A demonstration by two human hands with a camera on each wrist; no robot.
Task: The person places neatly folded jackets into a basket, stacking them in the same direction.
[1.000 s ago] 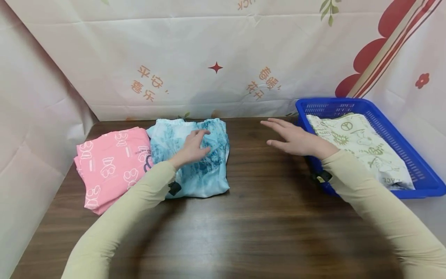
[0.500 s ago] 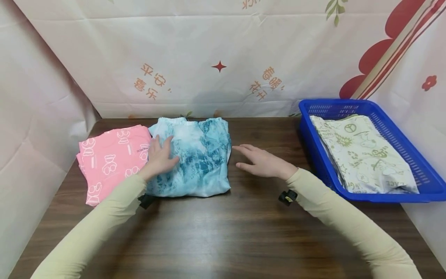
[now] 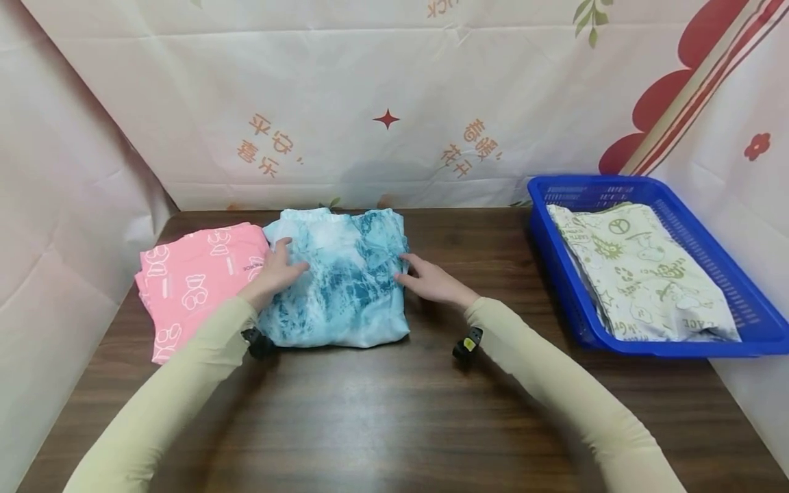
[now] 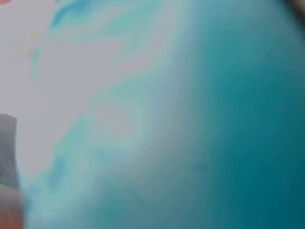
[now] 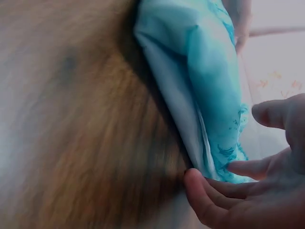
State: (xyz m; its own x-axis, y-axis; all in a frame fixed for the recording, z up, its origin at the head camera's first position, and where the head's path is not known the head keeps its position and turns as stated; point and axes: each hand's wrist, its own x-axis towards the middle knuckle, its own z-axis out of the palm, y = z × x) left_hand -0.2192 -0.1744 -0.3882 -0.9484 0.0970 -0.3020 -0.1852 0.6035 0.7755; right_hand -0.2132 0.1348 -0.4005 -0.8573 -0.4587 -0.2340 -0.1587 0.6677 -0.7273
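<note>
A folded blue-and-white tie-dye-like garment lies flat on the dark wooden table in the head view. At its left edge is my left hand, thumb spread from the fingers; some fingertips are hidden. Blurred blue cloth fills most of the left wrist view. On the opposite side my right hand reaches the garment's right edge. In the right wrist view its fingers extend low beside the folded layers of the cloth, and the thumb stands apart from them.
A folded pink garment with white outline figures lies left of the blue one, meeting its edge. At the right stands a blue plastic basket with a folded cream printed garment inside. A printed white cloth backdrop rises behind the table.
My right hand has moved left from beside the basket to the blue garment's right edge. My left hand has shifted left from over that garment to its left edge. The garment looks unmoved.
</note>
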